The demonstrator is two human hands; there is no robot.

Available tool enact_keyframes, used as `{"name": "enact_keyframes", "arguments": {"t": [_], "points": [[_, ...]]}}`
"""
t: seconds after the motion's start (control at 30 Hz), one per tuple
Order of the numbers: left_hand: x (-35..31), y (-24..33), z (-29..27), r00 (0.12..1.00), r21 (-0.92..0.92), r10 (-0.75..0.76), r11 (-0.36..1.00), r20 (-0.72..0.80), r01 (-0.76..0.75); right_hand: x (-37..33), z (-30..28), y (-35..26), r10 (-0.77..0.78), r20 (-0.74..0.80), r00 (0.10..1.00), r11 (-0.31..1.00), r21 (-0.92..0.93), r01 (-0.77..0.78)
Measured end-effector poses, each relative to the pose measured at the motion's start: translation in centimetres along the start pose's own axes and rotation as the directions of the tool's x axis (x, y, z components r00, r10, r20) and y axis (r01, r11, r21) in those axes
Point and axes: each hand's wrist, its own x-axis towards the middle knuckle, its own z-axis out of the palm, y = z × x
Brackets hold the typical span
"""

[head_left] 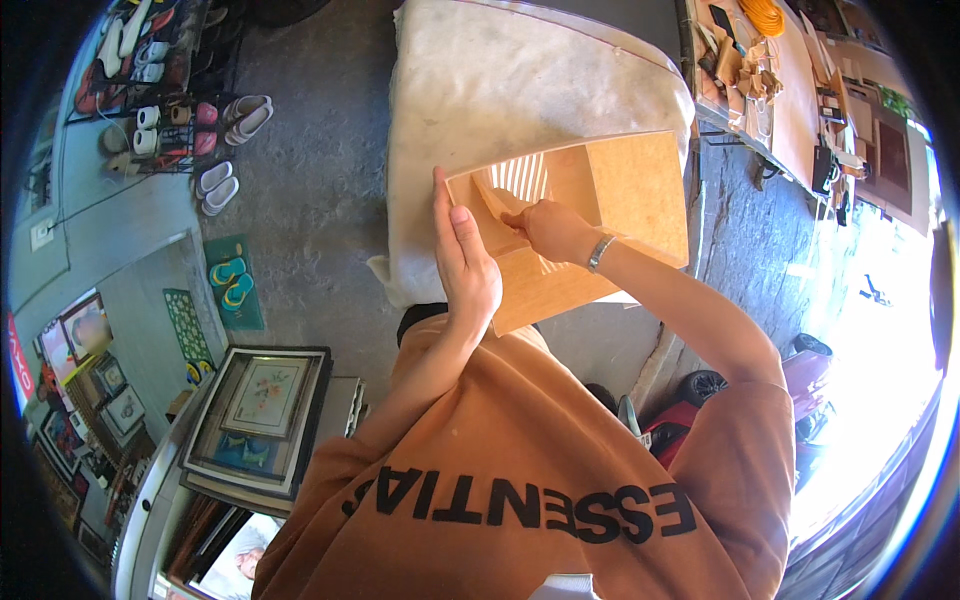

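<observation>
A light-brown wooden box (pixel 640 190) is tilted toward me at the near edge of a cloth-covered table (pixel 480 80), its open side facing up. Pale slots run through one of its inner walls. My left hand (pixel 467 265) lies flat against the outside of the box's left wall, fingers stretched along it and thumb raised. Inside the box is my right hand (pixel 555 230), with curled fingers beside a thin tan strip (pixel 490 197) at the left inner wall. Whether the strip is a loose piece or part of the box is unclear. The right fingertips are partly hidden.
A workbench (pixel 745 120) at the far right carries wood scraps and a coil of orange cord (pixel 762 16). Framed pictures (pixel 262 400) are stacked at lower left. Sandals (pixel 217 187) and a shoe rack (pixel 150 115) stand left; a red vehicle (pixel 675 425) is behind my right arm.
</observation>
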Motion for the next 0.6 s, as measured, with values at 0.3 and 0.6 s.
{"name": "enact_keyframes", "arguments": {"t": [0.3,0.6], "points": [[0.2,-0.7,0.0,1.0,0.041,0.019,0.999,-0.006,-0.018,-2.1,-3.1,0.0,-0.173,0.154,0.973,0.978,-0.093,0.189],[-0.1,0.4,0.1,1.0,0.041,-0.014,0.999,-0.002,0.014,-3.4,-3.2,3.0,-0.34,0.17,0.925,0.94,0.052,0.336]]}}
